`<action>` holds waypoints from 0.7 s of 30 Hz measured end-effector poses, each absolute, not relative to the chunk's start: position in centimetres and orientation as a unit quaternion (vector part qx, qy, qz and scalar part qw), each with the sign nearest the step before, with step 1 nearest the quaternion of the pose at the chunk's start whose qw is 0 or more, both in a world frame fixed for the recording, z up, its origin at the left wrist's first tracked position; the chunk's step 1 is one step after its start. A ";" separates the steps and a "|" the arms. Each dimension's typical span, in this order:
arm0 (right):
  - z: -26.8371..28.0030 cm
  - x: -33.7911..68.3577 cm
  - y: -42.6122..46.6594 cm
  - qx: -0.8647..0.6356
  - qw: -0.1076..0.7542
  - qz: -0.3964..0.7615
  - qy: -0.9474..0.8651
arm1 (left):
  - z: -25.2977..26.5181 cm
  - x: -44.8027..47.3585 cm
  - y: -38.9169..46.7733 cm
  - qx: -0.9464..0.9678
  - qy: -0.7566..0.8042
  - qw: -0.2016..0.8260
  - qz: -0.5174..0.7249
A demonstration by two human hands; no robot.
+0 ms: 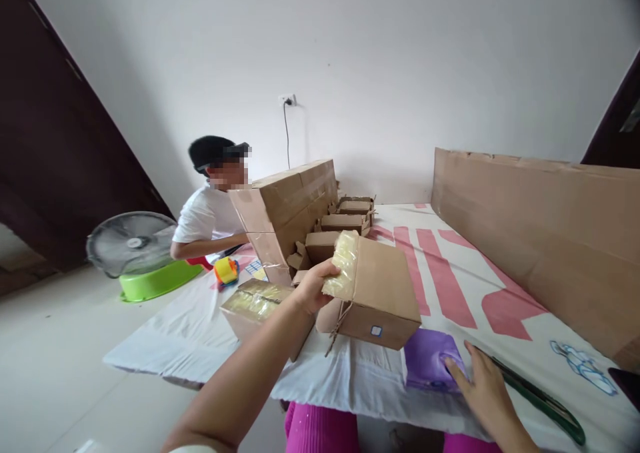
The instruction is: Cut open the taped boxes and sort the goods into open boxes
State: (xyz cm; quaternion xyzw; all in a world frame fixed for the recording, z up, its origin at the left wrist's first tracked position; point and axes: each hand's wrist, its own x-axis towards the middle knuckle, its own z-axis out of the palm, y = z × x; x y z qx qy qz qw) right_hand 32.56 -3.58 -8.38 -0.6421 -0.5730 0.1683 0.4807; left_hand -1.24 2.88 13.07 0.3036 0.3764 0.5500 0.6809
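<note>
My left hand (316, 287) is closed on the edge of a brown cardboard box (387, 273), which it holds tilted above the table. Pale yellow wrapping (345, 261) shows at the gripped end, and a small blue-edged label (376, 331) is on the box's side. A purple packet (430, 358) lies flat at the table's front edge, partly under the raised box. Fingers apart, my right hand (483, 379) rests with a fingertip at the packet's right side. Close by on the right lies a long dark green tool (543, 393); its kind is unclear.
Another box (257, 299) with yellow wrapping stands left of my forearm. Several small open boxes (345, 222) line up beside a tall carton (300, 196). A person (210, 213) sits behind it near a tape roll (227, 271) and a fan (135, 243). A cardboard panel (530, 226) stands right.
</note>
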 end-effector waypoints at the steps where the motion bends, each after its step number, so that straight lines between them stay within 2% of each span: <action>1: -7.6 32.2 -3.9 -0.620 0.503 0.100 -0.593 | 13.1 -0.9 2.8 0.300 0.376 0.684 0.549; 4: -4.2 30.1 -5.7 -0.500 0.554 -0.002 -0.666 | 13.0 0.3 2.4 0.282 0.371 0.688 0.557; 8: -0.2 26.2 -7.1 -0.387 0.558 -0.031 -0.734 | 12.8 2.2 1.5 0.258 0.360 0.689 0.573; 16: 0.4 24.0 -5.2 -0.424 0.585 -0.101 -0.684 | 12.2 4.9 -0.2 0.218 0.337 0.702 0.588; 21: 0.5 24.2 -4.9 -0.426 0.592 -0.105 -0.677 | 12.9 6.0 -1.1 0.199 0.319 0.704 0.602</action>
